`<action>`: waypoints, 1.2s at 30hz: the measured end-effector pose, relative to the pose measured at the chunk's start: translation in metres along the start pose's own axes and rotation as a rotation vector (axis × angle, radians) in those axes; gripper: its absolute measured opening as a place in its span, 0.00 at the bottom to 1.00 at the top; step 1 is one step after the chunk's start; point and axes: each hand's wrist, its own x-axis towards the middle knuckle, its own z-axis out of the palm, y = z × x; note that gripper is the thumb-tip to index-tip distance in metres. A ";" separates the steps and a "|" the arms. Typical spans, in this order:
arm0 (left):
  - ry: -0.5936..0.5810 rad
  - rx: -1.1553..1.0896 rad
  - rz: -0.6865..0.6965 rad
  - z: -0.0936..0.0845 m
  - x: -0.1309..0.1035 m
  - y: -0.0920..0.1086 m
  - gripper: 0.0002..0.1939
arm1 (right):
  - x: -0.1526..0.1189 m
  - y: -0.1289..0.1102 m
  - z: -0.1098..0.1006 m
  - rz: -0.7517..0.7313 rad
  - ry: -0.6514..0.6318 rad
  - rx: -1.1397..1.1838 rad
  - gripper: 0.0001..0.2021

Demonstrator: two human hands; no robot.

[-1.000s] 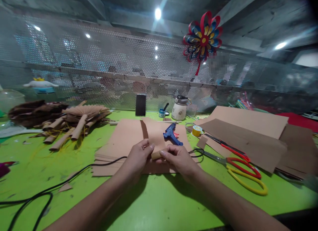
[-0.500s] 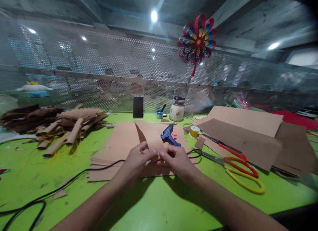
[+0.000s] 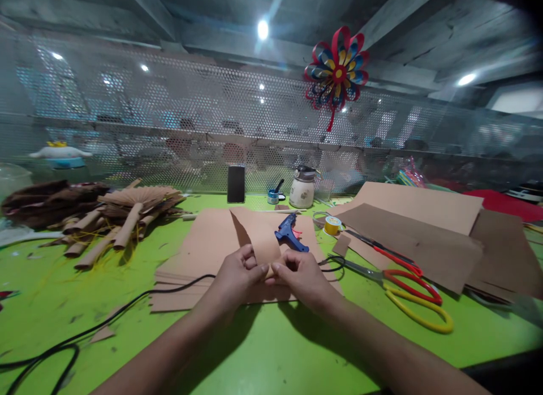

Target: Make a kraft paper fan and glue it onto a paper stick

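Observation:
A strip of brown paper (image 3: 265, 245) curves up from the near edge of a stack of brown sheets (image 3: 203, 231). My left hand (image 3: 241, 273) pinches its near end between thumb and fingers. Close beside it, my right hand (image 3: 299, 273) grips the same end, thumb tip near the left thumb. The edge between the fingertips is small and partly hidden. A blue glue gun (image 3: 289, 234) lies on the sheets just beyond my right hand.
Scissors with red and yellow handles (image 3: 418, 299), a yellow spool (image 3: 332, 225) and large brown sheets (image 3: 407, 231) lie right. Rolled paper pieces (image 3: 127, 225) lie left. A black cable (image 3: 139, 296) crosses the green table (image 3: 263, 355). A jar (image 3: 302, 190) stands behind.
Both hands stay at the paper's near end. My left thumb and fingers have shifted slightly on it; the rest looks unchanged.

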 end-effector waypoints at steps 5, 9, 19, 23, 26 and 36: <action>-0.063 -0.044 -0.014 -0.004 0.006 -0.011 0.30 | -0.003 -0.005 0.001 0.016 0.006 -0.086 0.09; -0.046 -0.052 -0.030 -0.006 0.007 -0.014 0.34 | -0.004 -0.008 0.004 0.035 0.039 -0.075 0.09; -0.029 -0.051 0.017 -0.008 0.009 -0.013 0.34 | -0.001 -0.008 0.001 0.129 0.058 0.286 0.19; -0.028 -0.018 0.018 -0.011 0.012 -0.018 0.34 | 0.001 -0.004 -0.004 0.156 -0.030 0.303 0.20; -0.030 -0.027 0.013 -0.010 0.013 -0.020 0.35 | 0.002 -0.002 -0.006 0.152 -0.021 0.318 0.21; -0.030 -0.054 0.017 -0.005 0.009 -0.016 0.30 | 0.002 -0.003 -0.005 0.127 0.009 0.321 0.19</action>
